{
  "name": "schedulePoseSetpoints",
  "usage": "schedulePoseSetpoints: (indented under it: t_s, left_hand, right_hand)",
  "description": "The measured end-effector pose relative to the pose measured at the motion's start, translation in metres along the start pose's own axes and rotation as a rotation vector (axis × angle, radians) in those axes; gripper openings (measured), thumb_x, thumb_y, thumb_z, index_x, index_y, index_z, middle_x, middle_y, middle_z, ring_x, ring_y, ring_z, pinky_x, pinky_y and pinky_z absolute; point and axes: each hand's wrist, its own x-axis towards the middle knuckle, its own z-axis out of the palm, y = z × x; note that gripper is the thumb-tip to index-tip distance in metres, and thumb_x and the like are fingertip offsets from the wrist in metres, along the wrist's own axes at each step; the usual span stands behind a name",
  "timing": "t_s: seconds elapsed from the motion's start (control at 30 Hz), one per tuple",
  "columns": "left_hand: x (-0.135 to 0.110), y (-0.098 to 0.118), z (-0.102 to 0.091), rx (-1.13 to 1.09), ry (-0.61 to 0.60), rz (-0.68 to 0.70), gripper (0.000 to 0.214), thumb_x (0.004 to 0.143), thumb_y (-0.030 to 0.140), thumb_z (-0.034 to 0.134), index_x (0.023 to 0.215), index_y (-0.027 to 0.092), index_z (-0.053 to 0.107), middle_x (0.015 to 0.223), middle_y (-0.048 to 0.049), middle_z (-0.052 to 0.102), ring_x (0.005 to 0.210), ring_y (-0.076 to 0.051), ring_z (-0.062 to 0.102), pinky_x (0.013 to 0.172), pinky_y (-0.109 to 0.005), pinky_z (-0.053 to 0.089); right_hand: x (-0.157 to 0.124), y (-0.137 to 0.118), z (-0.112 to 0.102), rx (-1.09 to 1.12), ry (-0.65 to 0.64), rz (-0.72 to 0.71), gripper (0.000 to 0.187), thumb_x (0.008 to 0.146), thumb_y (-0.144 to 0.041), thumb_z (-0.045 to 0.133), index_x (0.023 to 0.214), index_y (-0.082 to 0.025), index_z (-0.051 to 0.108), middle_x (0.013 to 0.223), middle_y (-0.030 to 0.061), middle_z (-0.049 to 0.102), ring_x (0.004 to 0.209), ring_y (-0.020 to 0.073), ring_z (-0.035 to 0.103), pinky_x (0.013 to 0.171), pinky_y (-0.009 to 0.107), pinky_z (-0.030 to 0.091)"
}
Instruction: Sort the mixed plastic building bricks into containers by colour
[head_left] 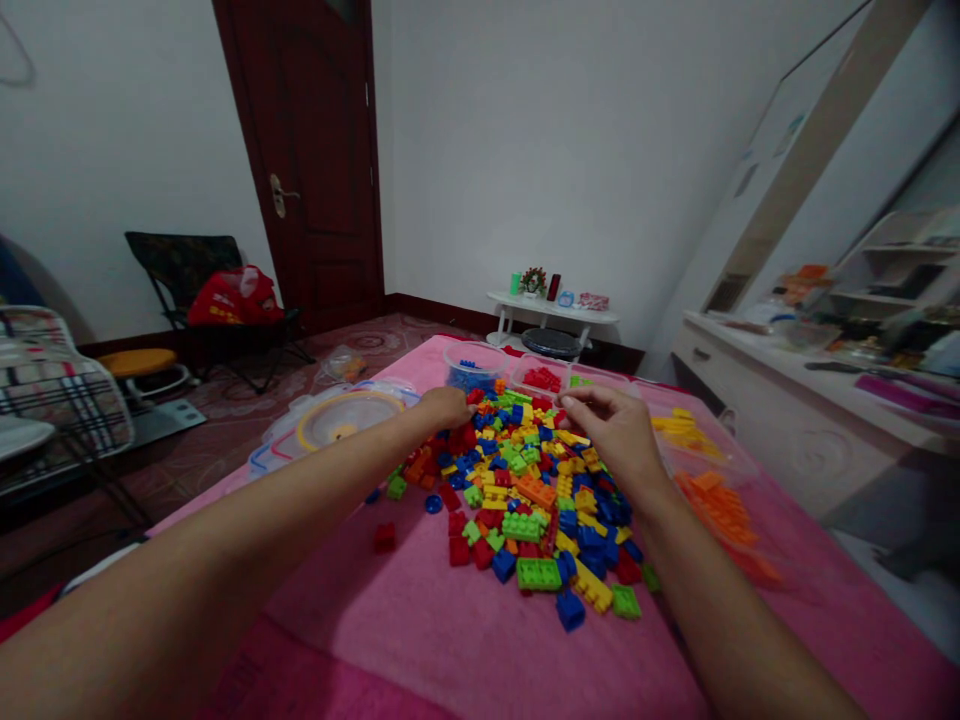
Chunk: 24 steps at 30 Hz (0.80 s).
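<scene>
A heap of toy building blocks [517, 460] in red, blue, green, yellow and orange spreads over the pink cloth [420, 640]. My left hand [447, 408] is at the heap's far left edge, just in front of a clear tub of blue blocks [474, 378]. Its fingers curl closed, and whatever they grip is hidden, though red blocks lie close by. Over the far right part of the heap, my right hand [615, 428] has thumb and fingers drawn together in a pinch. Red shows near its fingertips, but I cannot make out what is held.
Behind the heap stand clear boxes holding red blocks [541, 379] and green blocks [581, 381]. To the right are boxes of yellow blocks [684, 434] and orange blocks [716, 507]. Clear lids [351, 420] with coloured rims lie at the left. One red block [385, 537] sits apart.
</scene>
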Motion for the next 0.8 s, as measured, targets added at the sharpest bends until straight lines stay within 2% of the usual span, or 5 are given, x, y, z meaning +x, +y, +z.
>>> schedulePoseSetpoints:
  t_s: [0.2, 0.33, 0.53, 0.67, 0.8]
  left_hand:
    - [-0.001, 0.025, -0.017, -0.120, -0.129, 0.114, 0.057, 0.090, 0.054, 0.030, 0.104, 0.014, 0.067, 0.107, -0.0123, 0.068, 0.098, -0.024, 0.062, 0.080, -0.028, 0.048]
    - [-0.009, 0.025, -0.037, -0.231, -0.253, 0.162, 0.061, 0.090, 0.057, 0.028, 0.106, 0.012, 0.065, 0.104, -0.0127, 0.068, 0.086, -0.023, 0.064, 0.067, -0.027, 0.051]
    - [-0.020, 0.021, -0.052, -0.344, -0.348, 0.198, 0.062, 0.086, 0.061, 0.036, 0.131, 0.020, 0.048, 0.137, -0.0145, 0.047, 0.102, -0.029, 0.059, 0.063, -0.031, 0.054]
    - [-0.018, 0.016, -0.045, -0.319, -0.360, 0.330, 0.055, 0.090, 0.053, 0.034, 0.131, 0.021, 0.050, 0.132, -0.0116, 0.053, 0.101, -0.025, 0.059, 0.067, -0.029, 0.053]
    - [-0.014, 0.010, -0.039, -0.237, -0.197, 0.379, 0.046, 0.091, 0.047, 0.037, 0.113, 0.017, 0.063, 0.113, -0.0070, 0.066, 0.094, -0.020, 0.061, 0.079, -0.026, 0.048]
  right_hand:
    - [-0.016, -0.007, 0.028, -0.120, -0.255, -0.056, 0.014, 0.076, -0.030, 0.061, 0.078, -0.018, 0.069, 0.073, 0.0034, 0.069, 0.064, 0.0164, 0.063, 0.060, 0.028, 0.048]
    - [-0.050, -0.029, 0.068, -0.232, -0.438, -0.332, 0.017, 0.078, -0.033, 0.065, 0.090, -0.021, 0.070, 0.098, 0.0046, 0.068, 0.092, 0.0185, 0.060, 0.084, 0.032, 0.044]
    - [-0.086, -0.044, 0.135, -0.556, -0.801, -0.746, 0.049, 0.076, -0.061, 0.058, 0.095, -0.018, 0.068, 0.108, 0.0116, 0.062, 0.103, 0.0264, 0.051, 0.090, 0.041, 0.038]
    - [-0.083, -0.035, 0.155, -0.699, -0.789, -0.737, 0.046, 0.081, -0.057, 0.053, 0.101, -0.017, 0.065, 0.104, 0.0108, 0.063, 0.097, 0.0247, 0.054, 0.087, 0.040, 0.039]
    - [-0.072, -0.025, 0.150, -0.805, -0.753, -0.752, 0.036, 0.086, -0.044, 0.049, 0.106, -0.018, 0.064, 0.107, 0.0104, 0.063, 0.101, 0.0249, 0.052, 0.092, 0.043, 0.036]
